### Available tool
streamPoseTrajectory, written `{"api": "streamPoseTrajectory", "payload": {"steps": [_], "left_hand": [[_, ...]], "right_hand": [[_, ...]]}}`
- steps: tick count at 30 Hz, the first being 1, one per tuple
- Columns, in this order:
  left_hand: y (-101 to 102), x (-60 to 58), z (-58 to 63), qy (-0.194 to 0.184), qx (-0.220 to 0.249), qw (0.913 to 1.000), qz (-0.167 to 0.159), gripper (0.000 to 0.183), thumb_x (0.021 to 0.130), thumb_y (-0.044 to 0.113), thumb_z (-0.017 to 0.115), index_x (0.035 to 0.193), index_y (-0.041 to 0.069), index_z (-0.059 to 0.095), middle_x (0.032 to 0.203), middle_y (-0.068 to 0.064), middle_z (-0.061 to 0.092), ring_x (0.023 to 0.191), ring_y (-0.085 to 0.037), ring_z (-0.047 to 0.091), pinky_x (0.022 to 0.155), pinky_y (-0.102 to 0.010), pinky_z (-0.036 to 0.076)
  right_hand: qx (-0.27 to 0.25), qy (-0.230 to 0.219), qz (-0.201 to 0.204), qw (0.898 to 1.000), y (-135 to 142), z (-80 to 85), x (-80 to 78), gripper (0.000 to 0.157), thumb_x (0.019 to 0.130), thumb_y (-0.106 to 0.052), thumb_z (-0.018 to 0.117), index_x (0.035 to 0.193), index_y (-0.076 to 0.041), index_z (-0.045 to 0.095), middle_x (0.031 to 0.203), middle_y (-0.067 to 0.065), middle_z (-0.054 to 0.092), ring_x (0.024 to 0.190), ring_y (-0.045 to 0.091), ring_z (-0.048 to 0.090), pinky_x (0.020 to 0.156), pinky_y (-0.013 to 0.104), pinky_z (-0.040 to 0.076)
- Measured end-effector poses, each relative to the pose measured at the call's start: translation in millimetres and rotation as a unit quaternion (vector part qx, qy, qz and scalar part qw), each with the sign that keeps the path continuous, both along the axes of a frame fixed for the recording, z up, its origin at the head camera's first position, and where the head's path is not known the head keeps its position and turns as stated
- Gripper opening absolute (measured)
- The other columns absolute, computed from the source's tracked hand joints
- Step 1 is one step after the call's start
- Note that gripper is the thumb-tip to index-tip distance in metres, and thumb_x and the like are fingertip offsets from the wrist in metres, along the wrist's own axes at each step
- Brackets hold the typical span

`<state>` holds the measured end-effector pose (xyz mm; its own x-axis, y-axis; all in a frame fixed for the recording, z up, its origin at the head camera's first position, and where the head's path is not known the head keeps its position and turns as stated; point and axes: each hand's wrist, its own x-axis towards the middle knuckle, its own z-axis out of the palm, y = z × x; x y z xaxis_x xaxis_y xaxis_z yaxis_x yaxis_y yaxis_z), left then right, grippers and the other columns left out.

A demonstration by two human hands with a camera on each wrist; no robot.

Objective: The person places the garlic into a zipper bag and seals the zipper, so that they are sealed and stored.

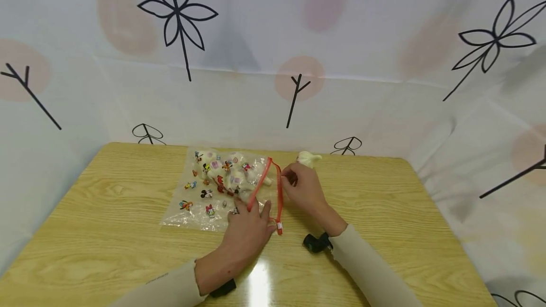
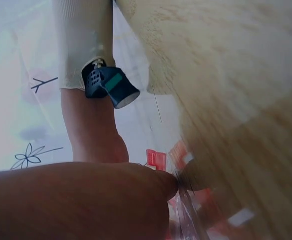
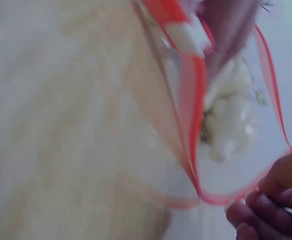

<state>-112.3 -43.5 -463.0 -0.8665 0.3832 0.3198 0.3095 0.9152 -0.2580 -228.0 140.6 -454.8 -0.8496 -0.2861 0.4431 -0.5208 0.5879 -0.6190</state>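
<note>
A clear zip bag [image 1: 196, 210] printed with small cartoon figures lies flat on the wooden table, with several garlic bulbs [image 1: 236, 181] inside. Its red-edged mouth [image 1: 279, 198] faces right and gapes. My left hand [image 1: 249, 226] rests on the bag's near corner, fingers spread across the red edge. At the far edge of the mouth, my right hand [image 1: 304, 188] pinches the red strip between thumb and fingertips, which also shows in the right wrist view. A loose garlic bulb [image 1: 308, 158] sits just behind the right hand, partly hidden by it.
The wooden table [image 1: 375, 212] ends at a pale patterned cloth backdrop [image 1: 256, 108], which also stands along both sides. A white slider [image 1: 279, 225] sits near the front end of the red strip. Black wrist cameras [image 1: 316, 243] hang below the cuffs.
</note>
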Motion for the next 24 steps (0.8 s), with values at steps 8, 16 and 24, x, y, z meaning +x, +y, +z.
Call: {"api": "streamPoseTrajectory", "payload": {"steps": [8,16,24], "left_hand": [[0,0.5,2.4,-0.008,-0.021,0.9997,0.002,0.064,0.100,0.066,0.060,0.143,0.019,0.069,0.130,-0.016,0.072,0.112,-0.055,0.068,0.061,-0.047,0.064],[0,0.6,3.4,-0.018,-0.011,0.9998,0.003,0.063,0.100,0.065,0.061,0.143,0.020,0.069,0.130,-0.017,0.071,0.113,-0.056,0.067,0.062,-0.047,0.064],[-1,0.6,2.1,-0.004,-0.002,1.0000,0.001,0.062,0.099,0.065,0.063,0.142,0.021,0.070,0.125,-0.015,0.072,0.111,-0.055,0.068,0.062,-0.046,0.063]], "right_hand": [[0.010,0.044,-0.019,0.999,17,10.9,-8.3,0.004,0.096,-0.004,0.074,0.099,-0.003,0.074,0.088,0.005,0.072,0.074,0.016,0.066,0.066,0.034,0.058],[0.003,0.155,-0.045,0.987,29,15.8,-19.7,0.007,0.091,0.003,0.076,0.097,-0.001,0.072,0.101,0.016,0.067,0.099,0.038,0.058,0.089,0.052,0.050],[-0.012,0.166,-0.067,0.984,47,14.7,-30.2,0.023,0.087,0.004,0.079,0.109,0.008,0.071,0.121,0.026,0.061,0.113,0.047,0.047,0.097,0.062,0.037]]}}
